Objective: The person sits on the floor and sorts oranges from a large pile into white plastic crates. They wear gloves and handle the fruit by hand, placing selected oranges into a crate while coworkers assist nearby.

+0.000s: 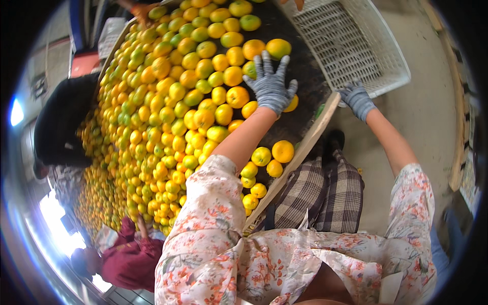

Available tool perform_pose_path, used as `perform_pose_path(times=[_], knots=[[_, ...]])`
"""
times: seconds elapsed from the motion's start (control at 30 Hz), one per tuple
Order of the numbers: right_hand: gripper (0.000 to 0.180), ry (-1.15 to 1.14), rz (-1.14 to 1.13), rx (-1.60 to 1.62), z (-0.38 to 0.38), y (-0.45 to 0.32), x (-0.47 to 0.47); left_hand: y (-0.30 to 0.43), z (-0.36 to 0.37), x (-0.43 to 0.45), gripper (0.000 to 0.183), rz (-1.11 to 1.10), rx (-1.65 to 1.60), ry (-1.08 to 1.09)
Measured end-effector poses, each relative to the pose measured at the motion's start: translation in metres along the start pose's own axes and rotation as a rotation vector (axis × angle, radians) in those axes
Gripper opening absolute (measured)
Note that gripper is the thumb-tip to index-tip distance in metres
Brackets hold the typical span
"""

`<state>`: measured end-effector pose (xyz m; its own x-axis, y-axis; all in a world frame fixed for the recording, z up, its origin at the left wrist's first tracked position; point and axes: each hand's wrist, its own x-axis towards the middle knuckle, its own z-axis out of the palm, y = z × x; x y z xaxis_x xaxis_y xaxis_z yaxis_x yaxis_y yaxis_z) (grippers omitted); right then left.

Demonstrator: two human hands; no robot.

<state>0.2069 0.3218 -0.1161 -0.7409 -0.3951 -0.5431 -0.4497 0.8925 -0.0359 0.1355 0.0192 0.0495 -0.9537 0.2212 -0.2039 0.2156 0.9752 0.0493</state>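
My left hand [271,84], in a grey knit glove, is spread palm down over the near edge of a heap of yellow-green mandarins [183,95]. Its fingertips reach beside a larger mandarin [278,48] on the dark sorting table [301,72]. My right hand [357,101], gloved alike, has its fingers over the near corner of a white plastic crate [394,65], close to the end of the wooden edge board [293,164]. Inside the crate, its slatted floor shows no fruit.
Several loose mandarins [283,151] lie against the edge board. Another person's orange-gloved hand [145,13] touches fruit at the far side. A person in a maroon top [129,263] is at the left end, with someone in dark clothing [65,118] beyond. Wooden pallets [459,114] stand at right.
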Motion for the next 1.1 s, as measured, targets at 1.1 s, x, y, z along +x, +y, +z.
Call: perform_pose_path(times=[1.1], knots=[[0.052,-0.547,0.966,1.324,0.246,-0.281,-0.465,-0.378,0.018,-0.492,0.096,-1.323,-0.254,0.002]])
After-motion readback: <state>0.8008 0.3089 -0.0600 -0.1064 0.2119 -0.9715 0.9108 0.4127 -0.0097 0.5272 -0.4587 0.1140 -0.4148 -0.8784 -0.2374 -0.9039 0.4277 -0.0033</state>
